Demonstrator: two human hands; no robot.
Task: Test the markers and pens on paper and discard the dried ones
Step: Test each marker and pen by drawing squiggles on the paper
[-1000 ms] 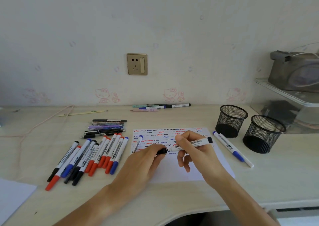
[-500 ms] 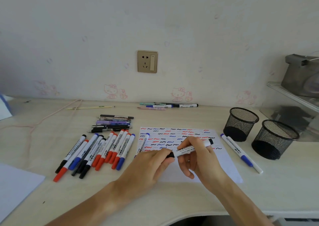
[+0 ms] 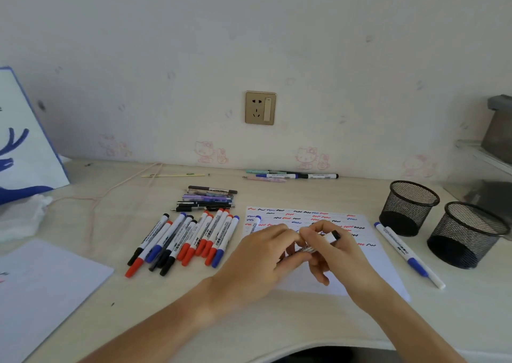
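1. Right hand (image 3: pixel 336 254) pinches the marker (image 3: pixel 318 243) over the paper (image 3: pixel 385 265); left hand (image 3: pixel 260 254) pinches its near-left end.
2. Its axis runs near-left to far-right between both hands.
3. 2 cups (image 3: pixel 409 207) sit far right of the right hand.

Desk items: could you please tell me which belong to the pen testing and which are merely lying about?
Job: black-ended marker gripped by left hand and right hand; scribbled test paper; marker row; pen pile.
Lying about: wall socket; pink cord; blue-printed bag.
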